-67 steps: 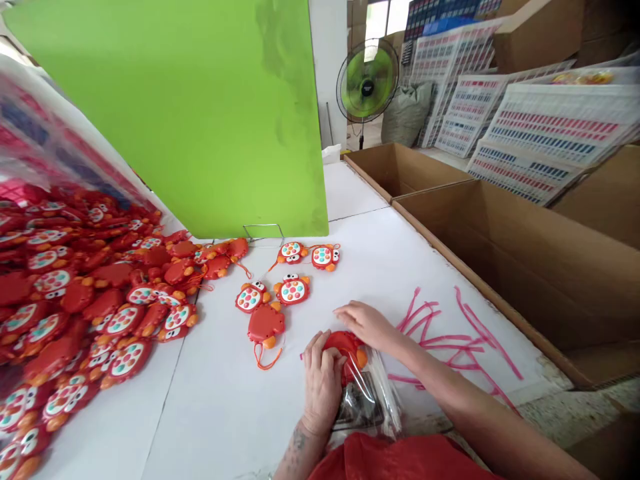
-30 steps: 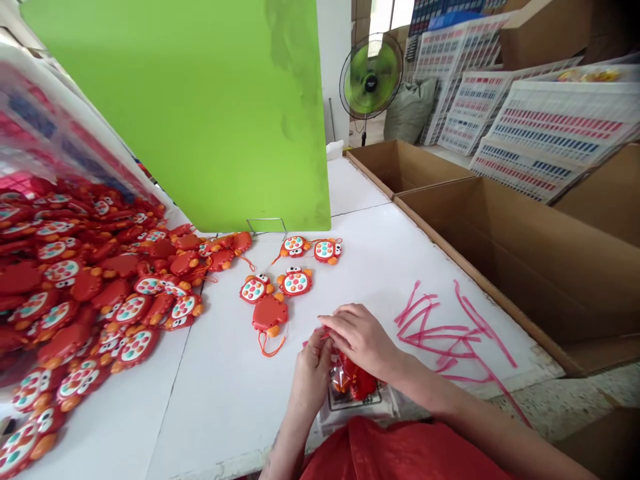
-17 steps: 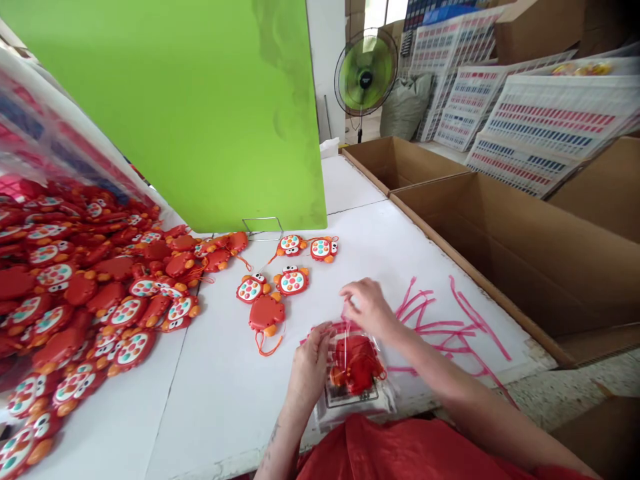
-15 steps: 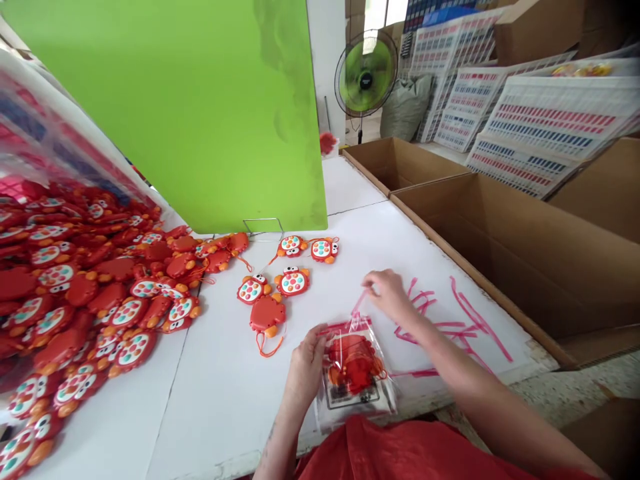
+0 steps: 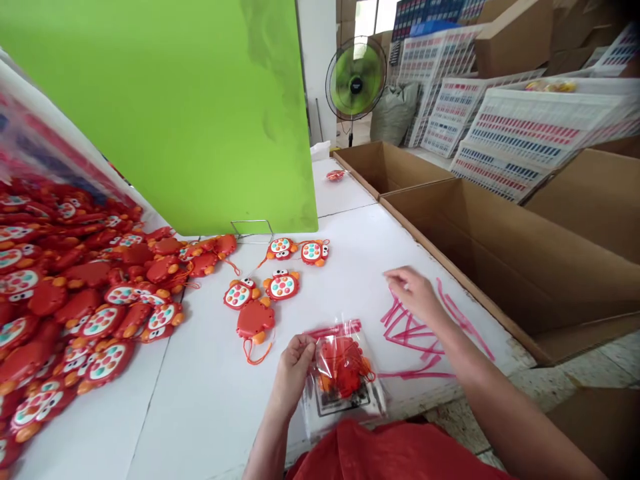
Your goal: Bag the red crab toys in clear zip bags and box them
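Note:
My left hand [image 5: 296,365] pinches the upper left edge of a clear plastic bag [image 5: 377,399] near the table's front edge. Inside the bag is a red toy [image 5: 340,353] with an orange cord, and behind it lies printed paper. A pink band runs along the bag's top. To the right, my right hand [image 5: 414,293] hovers over loose pink strips [image 5: 413,333], its thumb and forefinger slightly apart with nothing plainly between them. Several red crab-like toys with coloured buttons, among them one face-down toy [image 5: 255,320], lie left of the bag.
A large heap of the same toys [image 5: 105,320] covers the table's left side. A green board [image 5: 200,120] stands at the back, with a wire stand [image 5: 253,230] at its foot. Open cardboard boxes [image 5: 425,227] line the right edge. A fan [image 5: 356,83] and white crates [image 5: 525,127] stand beyond.
My right hand has moved right, away from the bag's top, and the pink strip it was pulling has come off. My left hand still holds the bag. The view has shifted slightly.

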Tool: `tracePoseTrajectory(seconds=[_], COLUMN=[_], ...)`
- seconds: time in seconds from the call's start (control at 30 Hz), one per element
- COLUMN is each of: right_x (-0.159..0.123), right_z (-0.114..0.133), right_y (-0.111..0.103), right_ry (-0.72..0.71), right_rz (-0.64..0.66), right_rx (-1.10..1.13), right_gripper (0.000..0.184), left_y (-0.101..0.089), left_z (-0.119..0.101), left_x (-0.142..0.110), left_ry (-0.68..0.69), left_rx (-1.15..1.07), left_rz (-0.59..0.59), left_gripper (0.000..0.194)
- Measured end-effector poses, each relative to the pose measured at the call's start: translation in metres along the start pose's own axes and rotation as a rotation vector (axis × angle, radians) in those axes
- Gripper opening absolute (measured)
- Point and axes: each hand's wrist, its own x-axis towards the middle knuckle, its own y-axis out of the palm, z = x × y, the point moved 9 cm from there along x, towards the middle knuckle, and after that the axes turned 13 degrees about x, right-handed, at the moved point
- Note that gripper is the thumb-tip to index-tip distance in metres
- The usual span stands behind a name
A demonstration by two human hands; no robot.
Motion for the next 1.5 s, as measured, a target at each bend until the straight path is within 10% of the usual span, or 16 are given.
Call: tracePoseTrajectory(seconds=[0.1, 0.2, 0.53, 0.77, 1.1, 1.27, 1.4, 1.5], right_x=[-0.029, -0.047, -0.041, -0.045, -0.050, -0.028, -0.016, -0.031], right_z=[0.013, 0.025, 0.019, 0.027, 0.042, 0.014, 0.012, 0.034], right_y=[0.071, 0.105, 0.095, 0.092, 0.108, 0.044, -0.082, -0.126], right_ry=[0.178, 0.242, 0.363, 0.355, 0.329, 0.276, 0.089, -0.056], right_rz=[0.457, 0.567, 0.368, 0.412, 0.567, 0.296, -0.455, -0.800], right_rx=[0.278, 0.463, 0.723, 0.761, 0.638, 0.423, 0.180, 0.155], right_gripper=[0.023, 0.021, 0.017, 0.008, 0.039, 0.037, 0.026, 0.029], left_y=[-0.001, -0.006, -0.027, -0.022, -0.023, -0.046, -0.095, -0.113], left_z=[-0.009, -0.020, -0.017, -0.026, -0.038, -0.043, -0.057, -0.047], left_x=[-0.005, -0.009, -0.014, -0.018, -0.021, -0.015, -0.008, 0.009], left_ry=[0.002, 0.019, -0.009, 0.007, 0.139, 0.187, 0.296, 0.205], left_rx=[-0.037, -0.045, -0.108, -0.207, -0.159, 0.221, 0.750, 0.988], left_rz=[0.000, -0.019, -0.044, -0.060, -0.107, -0.214, -0.593, -0.704], left_gripper=[0.040, 0.043, 0.050, 0.016, 0.045, 0.038, 0.029, 0.063])
